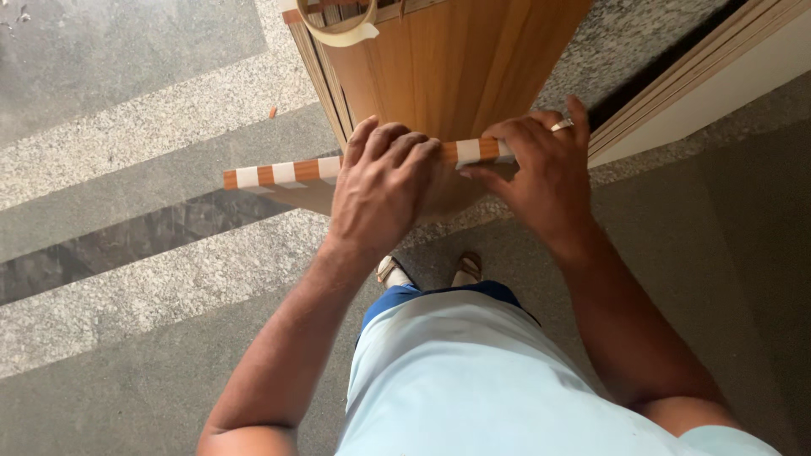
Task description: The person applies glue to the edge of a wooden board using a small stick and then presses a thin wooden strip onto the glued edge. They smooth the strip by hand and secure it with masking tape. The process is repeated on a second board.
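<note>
While I stand over the wood panel [456,67], my left hand [380,181] curls shut over its near edge strip [279,173], orange w/ white tape patches. Right hand [541,173] pinches the strip's right end, fingers bent. Smooth laminate face; tape roll [342,25] on far top. Speckled stone floor [127,279] open at left.

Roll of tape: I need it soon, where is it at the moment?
In the head view, the roll of tape rests at top centre on the upper edge of the wooden board, above the left hand.
</note>
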